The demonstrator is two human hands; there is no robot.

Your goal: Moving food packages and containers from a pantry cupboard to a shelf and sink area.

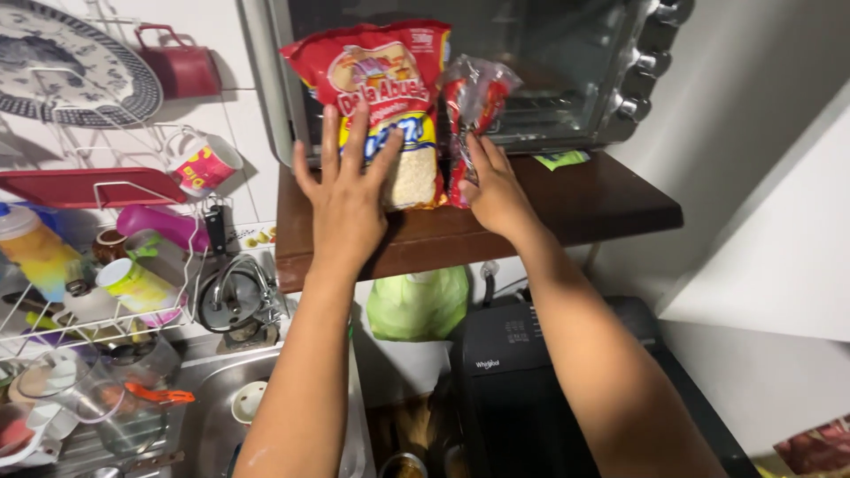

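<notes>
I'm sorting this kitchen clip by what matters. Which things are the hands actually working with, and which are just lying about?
In hand:
- rice bag, under the left hand
- small bag, touched by the right hand
- wooden shelf they stand on

Lying about:
- toaster oven
- dish rack with cups
- red mug
- tap
- sink
- green bag

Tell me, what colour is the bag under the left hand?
Red and yellow bag, under the left hand; head view.
</notes>
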